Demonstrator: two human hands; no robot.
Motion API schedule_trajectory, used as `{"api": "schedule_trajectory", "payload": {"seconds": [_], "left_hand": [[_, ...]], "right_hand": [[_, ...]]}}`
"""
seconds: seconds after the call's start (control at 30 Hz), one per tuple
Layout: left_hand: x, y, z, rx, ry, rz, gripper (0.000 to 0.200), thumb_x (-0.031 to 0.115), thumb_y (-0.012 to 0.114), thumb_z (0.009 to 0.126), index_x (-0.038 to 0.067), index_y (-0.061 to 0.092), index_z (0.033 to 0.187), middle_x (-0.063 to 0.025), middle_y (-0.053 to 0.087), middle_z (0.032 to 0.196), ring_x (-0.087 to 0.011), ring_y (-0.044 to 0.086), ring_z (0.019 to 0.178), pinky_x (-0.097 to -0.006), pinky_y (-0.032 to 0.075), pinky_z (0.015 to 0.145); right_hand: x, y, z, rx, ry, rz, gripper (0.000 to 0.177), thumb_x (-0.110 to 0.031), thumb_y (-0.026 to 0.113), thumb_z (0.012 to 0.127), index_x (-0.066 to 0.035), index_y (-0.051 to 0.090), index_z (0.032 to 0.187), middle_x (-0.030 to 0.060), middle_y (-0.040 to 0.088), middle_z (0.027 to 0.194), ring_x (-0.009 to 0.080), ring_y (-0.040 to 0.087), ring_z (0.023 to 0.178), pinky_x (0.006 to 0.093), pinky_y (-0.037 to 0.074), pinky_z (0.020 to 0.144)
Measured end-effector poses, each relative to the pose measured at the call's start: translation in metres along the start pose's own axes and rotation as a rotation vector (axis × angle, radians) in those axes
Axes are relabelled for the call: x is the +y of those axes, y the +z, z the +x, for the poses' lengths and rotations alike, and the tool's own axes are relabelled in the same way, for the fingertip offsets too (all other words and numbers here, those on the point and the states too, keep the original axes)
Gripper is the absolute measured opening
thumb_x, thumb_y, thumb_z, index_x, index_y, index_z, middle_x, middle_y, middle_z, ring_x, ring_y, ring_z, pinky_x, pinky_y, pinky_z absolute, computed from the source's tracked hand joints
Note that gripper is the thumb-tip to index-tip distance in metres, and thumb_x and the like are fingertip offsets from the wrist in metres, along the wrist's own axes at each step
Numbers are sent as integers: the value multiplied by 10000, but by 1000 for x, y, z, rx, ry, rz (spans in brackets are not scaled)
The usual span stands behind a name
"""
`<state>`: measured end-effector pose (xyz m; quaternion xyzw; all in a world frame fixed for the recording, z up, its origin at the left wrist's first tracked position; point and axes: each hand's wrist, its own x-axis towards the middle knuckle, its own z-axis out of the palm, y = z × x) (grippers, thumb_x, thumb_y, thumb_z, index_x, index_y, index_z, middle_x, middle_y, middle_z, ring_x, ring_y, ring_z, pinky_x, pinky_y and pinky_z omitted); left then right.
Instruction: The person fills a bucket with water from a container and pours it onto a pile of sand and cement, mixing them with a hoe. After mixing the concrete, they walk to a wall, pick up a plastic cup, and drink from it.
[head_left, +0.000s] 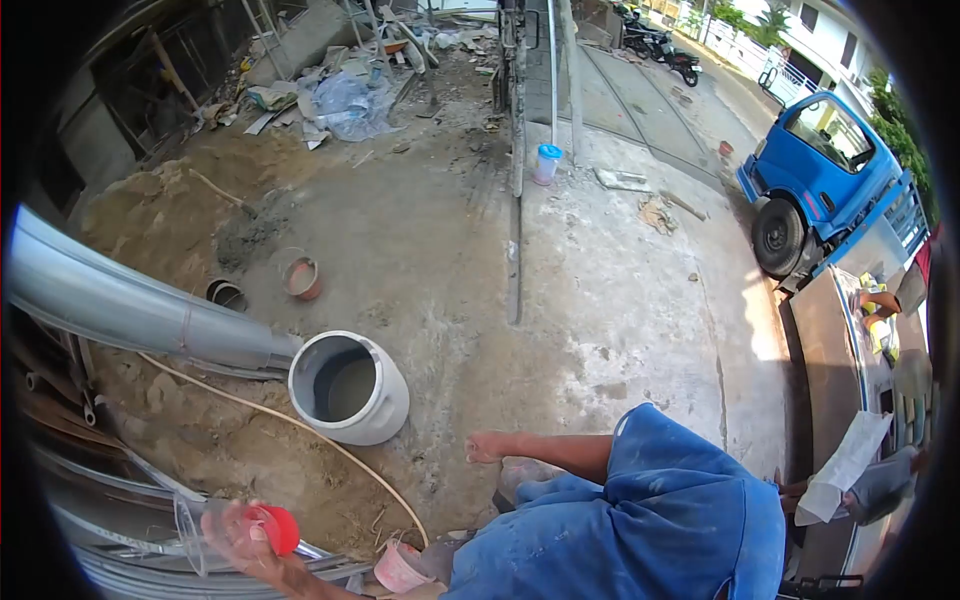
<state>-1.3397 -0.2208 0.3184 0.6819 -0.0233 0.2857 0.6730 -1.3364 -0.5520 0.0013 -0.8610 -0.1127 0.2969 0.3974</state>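
At the lower left, my left hand (pixel 240 540) is closed around a clear plastic container (pixel 190 535) with a red part (pixel 277 530) by the palm. My right hand (pixel 487 447) is a loose fist in front of my blue sleeve, with nothing visible in it. Between and above the hands stands a large pale grey drum (pixel 392 405), partly filled with greyish liquid. A pink bucket (pixel 402 567) is below my right hand, near my left forearm.
A hose (pixel 290 412) curves around the drum. Metal sheets (pixel 140 290) reach it from the left. Small buckets (pixel 302 279) and a sand pile (pixel 140 215) lie beyond. A blue truck (pixel 825 170) is at right, near other people's arms (pixel 880 303).
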Motion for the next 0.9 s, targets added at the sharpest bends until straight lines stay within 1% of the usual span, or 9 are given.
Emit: {"api": "schedule_trajectory", "payload": {"seconds": [0.17,0.23,0.33,0.37,0.4,0.47,0.57,0.77,0.9], "left_hand": [[-59,140,-19,-239,-40,-102,754,191,732,765,47,304,1368,-103,531,1089,-226,538,1003,-382,471,888],[-72,176,-20,-428,23,-202,735,119,742,744,42,320,1341,-92,528,1085,-207,530,1007,-368,458,907],[-61,218,-28,-498,9,-49,796,94,759,686,32,296,1330,-124,502,1102,-222,517,999,-370,448,913],[-50,234,-36,-500,-62,-168,807,62,762,674,34,299,1335,-123,490,1125,-224,509,1020,-389,414,959],[-45,246,-40,-534,-74,-221,804,62,760,677,35,299,1335,-123,488,1130,-224,508,1025,-390,411,963],[-42,260,-46,-619,-39,-258,799,62,758,681,37,300,1336,-124,486,1139,-226,505,1033,-392,406,971],[-38,276,-43,-708,29,-253,791,62,754,689,40,300,1337,-125,482,1153,-228,501,1046,-395,397,983],[-36,276,-27,-773,81,-203,776,61,746,703,47,302,1338,-127,474,1181,-233,494,1071,-401,380,1007],[-36,243,-23,-723,67,-91,768,61,742,710,50,303,1339,-128,470,1195,-235,490,1084,-405,371,1019]], "right_hand": [[-104,-127,-80,312,-183,455,455,-355,588,881,-14,573,1181,169,660,1042,307,627,980,403,481,865],[-144,-152,-101,437,-322,602,565,-395,581,892,-1,489,1286,195,585,1187,293,592,1050,399,460,902],[-193,-177,-124,665,-490,416,789,-470,629,833,-10,329,1399,220,470,1302,306,533,1125,442,356,1008],[-203,-180,-126,770,-498,303,879,-491,666,789,-19,284,1423,225,453,1308,316,519,1138,460,310,1045],[-212,-185,-129,808,-479,303,879,-491,666,789,-19,284,1423,225,453,1308,316,519,1138,460,310,1045],[-226,-193,-131,969,-345,184,1053,-640,694,682,-18,270,1418,188,458,1318,341,398,1285,504,206,1097],[-234,-203,-129,1084,-269,200,1067,-614,763,589,-42,325,1375,179,478,1296,337,435,1255,535,206,1084],[-239,-218,-128,1101,-273,244,1007,-561,814,532,-62,393,1299,139,529,1230,294,502,1190,538,196,1087],[-238,-226,-136,933,-344,248,1002,-571,815,517,-60,418,1282,132,519,1239,281,509,1185,544,179,1090]]}}
